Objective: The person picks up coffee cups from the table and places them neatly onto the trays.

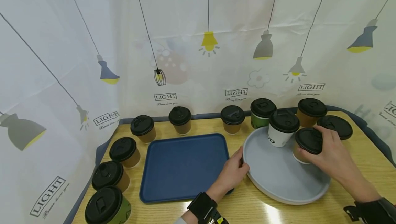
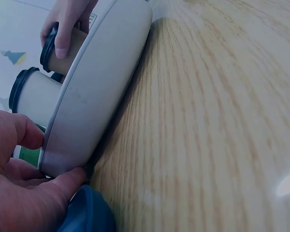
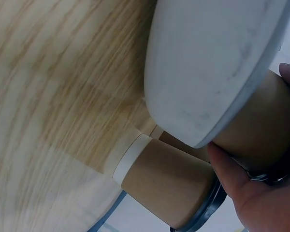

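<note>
My left hand (image 1: 230, 173) pinches the left edge of a round grey tray (image 1: 284, 181), as the left wrist view also shows, its fingers on the rim and outer wall (image 2: 94, 92). On the tray's right side, my right hand (image 1: 338, 157) grips a brown paper cup (image 1: 298, 153) with a black lid. The thumb and fingers are around that cup (image 3: 258, 125). Beside it, a white paper cup (image 1: 278, 135) with a black lid stands upright near the tray's back edge. Whether the held cup's base touches the tray cannot be told.
Left of the round tray lies a blue rectangular tray (image 1: 185, 165). Lidded cups stand along the left and back, including green cups (image 1: 122, 212) (image 1: 259, 120) and a brown cup (image 1: 182, 127). Another brown cup (image 3: 166, 181) stands right of the round tray. A printed cloth (image 1: 191, 62) hangs behind.
</note>
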`<state>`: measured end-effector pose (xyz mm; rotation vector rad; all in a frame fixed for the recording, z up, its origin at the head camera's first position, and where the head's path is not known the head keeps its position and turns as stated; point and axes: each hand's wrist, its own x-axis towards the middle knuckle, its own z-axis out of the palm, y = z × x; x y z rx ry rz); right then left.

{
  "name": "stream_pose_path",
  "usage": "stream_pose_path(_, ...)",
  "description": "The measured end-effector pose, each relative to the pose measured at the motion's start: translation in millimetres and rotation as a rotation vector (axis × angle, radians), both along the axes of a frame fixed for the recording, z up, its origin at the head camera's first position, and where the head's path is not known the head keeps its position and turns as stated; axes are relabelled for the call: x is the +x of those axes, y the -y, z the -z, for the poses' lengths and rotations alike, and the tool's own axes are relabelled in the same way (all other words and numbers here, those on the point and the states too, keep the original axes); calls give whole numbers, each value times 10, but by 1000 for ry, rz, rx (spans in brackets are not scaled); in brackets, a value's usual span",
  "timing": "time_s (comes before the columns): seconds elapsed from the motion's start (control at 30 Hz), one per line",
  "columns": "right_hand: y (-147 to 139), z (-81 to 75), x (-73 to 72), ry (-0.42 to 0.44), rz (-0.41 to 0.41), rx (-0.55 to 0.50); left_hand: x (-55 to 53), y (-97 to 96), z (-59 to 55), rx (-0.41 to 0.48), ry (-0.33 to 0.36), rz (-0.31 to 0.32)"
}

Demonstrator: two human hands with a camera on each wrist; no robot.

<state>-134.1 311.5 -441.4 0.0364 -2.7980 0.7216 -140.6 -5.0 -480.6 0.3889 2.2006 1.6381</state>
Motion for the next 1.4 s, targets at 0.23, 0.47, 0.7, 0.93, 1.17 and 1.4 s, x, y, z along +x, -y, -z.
stream_pose_path(0.23,-12,-6,35,24,12,3,-8,-7,-13,-18,1,0)
stream_pose_path(0.47,-77,-63,212,-53,68,7,12,12,2,-7,-51,25)
stream_pose_path(0.7,-258,-97,349,-155,169,-23,81,90,-86,-85,-59,4)
stream_pose_path(0.93,-364,-66,317,-160,236,-70,36,75,-94,-145,-125,-68)
stream_pose_path(1.17,-447,2,129,-96,258,-102,-141,5,-10,-142,-93,-52)
stream_pose_path(1.4,-547,42,-10,-62,258,-94,-87,30,-18,-82,-94,-24)
